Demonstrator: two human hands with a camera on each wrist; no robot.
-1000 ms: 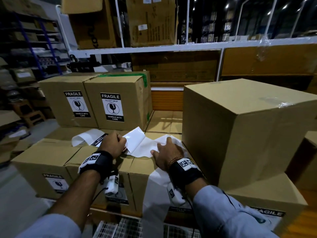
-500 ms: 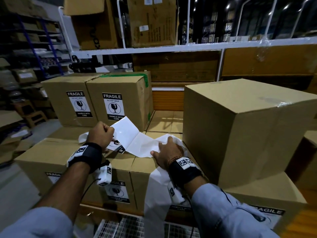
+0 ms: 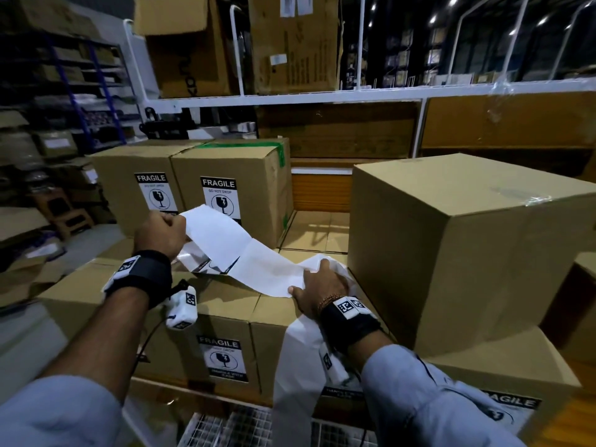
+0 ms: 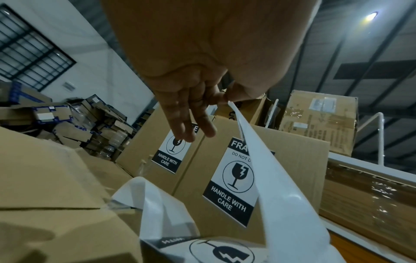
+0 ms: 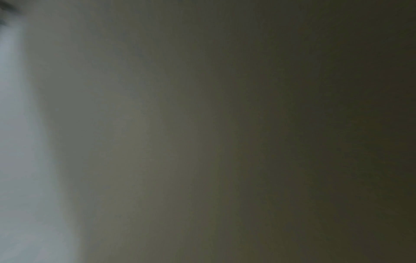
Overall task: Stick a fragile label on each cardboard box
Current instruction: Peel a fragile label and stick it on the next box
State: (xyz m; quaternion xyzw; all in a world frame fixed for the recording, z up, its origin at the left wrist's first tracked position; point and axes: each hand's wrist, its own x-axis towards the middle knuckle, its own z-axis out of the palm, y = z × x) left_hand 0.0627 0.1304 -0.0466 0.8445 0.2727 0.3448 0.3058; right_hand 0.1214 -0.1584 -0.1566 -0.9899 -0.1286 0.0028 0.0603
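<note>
Lifted since a second ago: left hand (image 3: 159, 235) pinches the label strip (image 3: 245, 256) end, now raised toward 11 o'clock. Right hand (image 3: 317, 287) presses flat on the strip atop the lower boxes (image 3: 222, 304). Unlabelled box (image 3: 451, 246) at 2 o'clock, labelled boxes (image 3: 232, 175) at 11.

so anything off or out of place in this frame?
Two things. The big box on the right shows no fragile label on the faces in view, unlike the two boxes behind. The right wrist view is a dark blur, so it shows nothing. The backing strip trails loose between left hand and right hand.
</note>
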